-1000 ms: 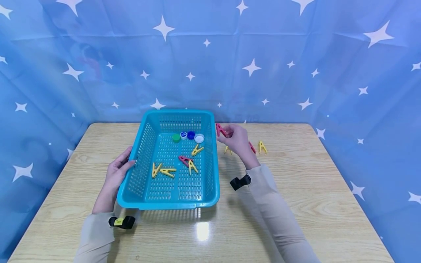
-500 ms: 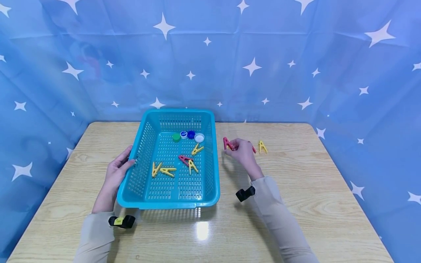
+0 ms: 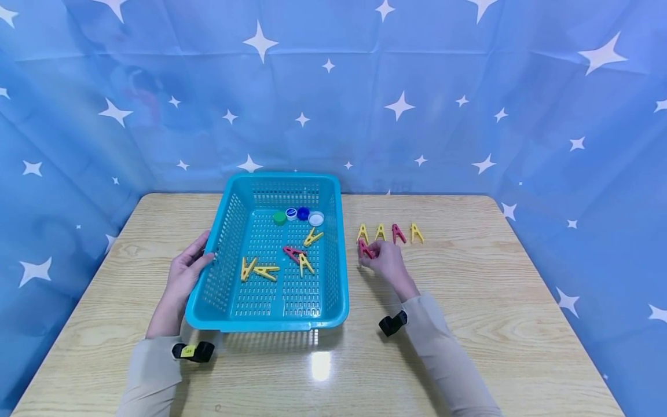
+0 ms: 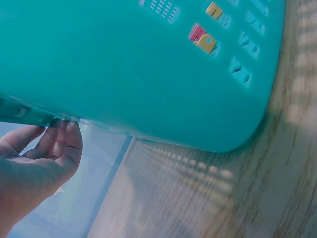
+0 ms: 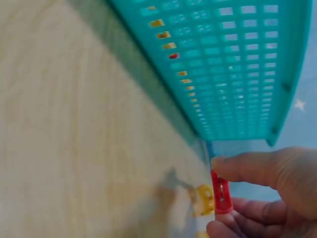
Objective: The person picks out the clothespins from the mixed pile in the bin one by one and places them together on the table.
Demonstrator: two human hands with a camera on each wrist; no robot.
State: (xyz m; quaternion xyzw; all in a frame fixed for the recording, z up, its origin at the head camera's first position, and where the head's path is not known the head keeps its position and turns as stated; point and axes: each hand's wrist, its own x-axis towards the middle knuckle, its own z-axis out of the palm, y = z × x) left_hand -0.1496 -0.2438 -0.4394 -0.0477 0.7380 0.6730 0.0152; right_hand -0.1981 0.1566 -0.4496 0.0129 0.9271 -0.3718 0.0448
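A turquoise plastic basket (image 3: 344,278) stands on the wooden table, its left rim gripped by my left hand (image 3: 182,272). In the left wrist view the curled fingers (image 4: 73,144) meet the rim's edge. Just right of the basket, my right hand (image 3: 388,263) pinches a red clothespin (image 3: 365,249) between thumb and fingers, as the right wrist view also shows. Beyond that hand lies a row of clothespins: a yellow clothespin (image 3: 363,233), another yellow clothespin (image 3: 380,232), a red clothespin (image 3: 398,233) and a far-right yellow clothespin (image 3: 416,233).
Inside the basket lie several yellow clothespins (image 3: 266,273), a red clothespin (image 3: 293,253), a green bottle cap (image 3: 279,218), a blue cap (image 3: 303,214) and white caps (image 3: 315,218). A blue star-patterned cloth (image 3: 333,116) hangs behind the table (image 3: 495,278).
My right hand has moved from the basket's right rim toward me and slightly right, carrying the red clothespin, so the row behind it is uncovered. The left hand and basket stay put.
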